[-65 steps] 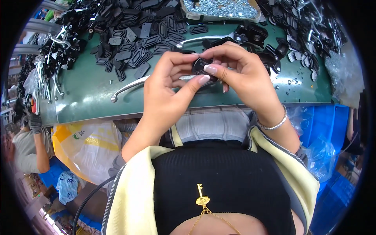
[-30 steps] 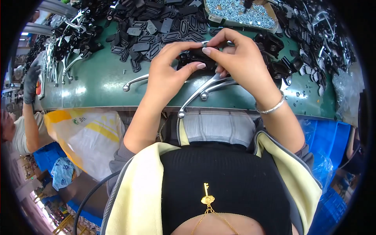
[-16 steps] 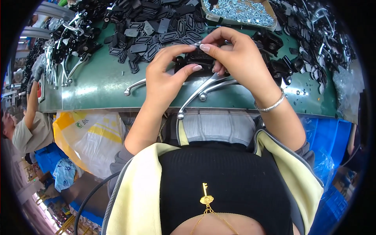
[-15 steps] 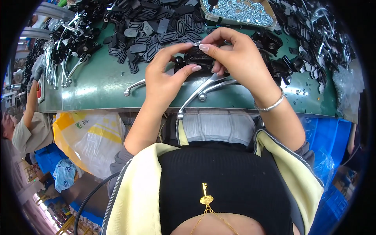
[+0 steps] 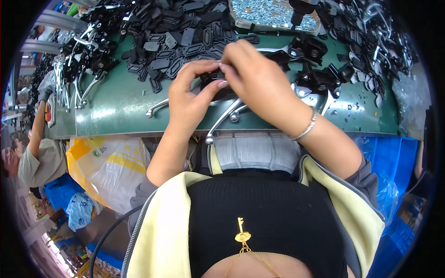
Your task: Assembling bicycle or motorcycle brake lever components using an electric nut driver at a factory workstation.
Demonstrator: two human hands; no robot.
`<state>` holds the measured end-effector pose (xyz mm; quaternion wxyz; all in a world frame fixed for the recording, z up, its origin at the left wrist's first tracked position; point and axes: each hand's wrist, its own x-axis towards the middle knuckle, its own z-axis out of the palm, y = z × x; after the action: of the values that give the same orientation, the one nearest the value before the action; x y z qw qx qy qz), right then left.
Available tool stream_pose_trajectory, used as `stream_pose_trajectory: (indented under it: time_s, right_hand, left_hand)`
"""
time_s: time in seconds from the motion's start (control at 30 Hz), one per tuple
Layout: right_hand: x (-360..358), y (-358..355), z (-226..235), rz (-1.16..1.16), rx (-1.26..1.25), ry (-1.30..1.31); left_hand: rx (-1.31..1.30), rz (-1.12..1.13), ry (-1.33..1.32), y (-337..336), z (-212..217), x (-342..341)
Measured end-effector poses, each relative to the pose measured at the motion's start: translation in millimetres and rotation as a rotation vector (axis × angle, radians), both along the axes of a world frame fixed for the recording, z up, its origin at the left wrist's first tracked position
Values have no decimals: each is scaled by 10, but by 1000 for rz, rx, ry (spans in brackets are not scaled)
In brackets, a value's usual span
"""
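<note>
In front of me, at the edge of the green tabletop, my left hand grips the black body of a brake lever assembly. Its silver ball-ended lever points toward me. My right hand covers much of the body, thumb and fingertips pinched together over its left end beside the left fingertips. Whatever small piece is in that pinch is hidden. Another silver lever sticks out to the left behind my left wrist. More black-and-silver lever assemblies lie just right of my right hand.
Black caps and rubber gaskets are heaped at the back. A box of small screws stands behind my hands, with a dark tool tip over it. Lever piles flank both sides. A co-worker's gloved hand is at far left.
My right hand has moved left and its fingertips have gone from the top of the black body to its left end. A dark tool tip now shows over the screw box.
</note>
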<state>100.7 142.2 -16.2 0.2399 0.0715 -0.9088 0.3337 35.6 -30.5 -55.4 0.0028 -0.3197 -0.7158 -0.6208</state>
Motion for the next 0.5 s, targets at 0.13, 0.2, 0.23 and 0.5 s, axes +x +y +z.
stream_pose_trajectory:
  time_s: [0.13, 0.2, 0.23, 0.5]
  right_hand:
    - [52, 6, 49, -22, 162, -12]
    - [94, 104, 142, 7, 196, -25]
    - [102, 188, 210, -17, 201, -23]
    - [705, 2331, 368, -580, 195, -203]
  left_hand:
    - [115, -82, -136, 39, 63, 10]
    - [3, -68, -2, -45, 184, -81]
    - [-107, -24, 134, -141, 265, -175]
    - [-809, 233, 379, -874, 358, -885]
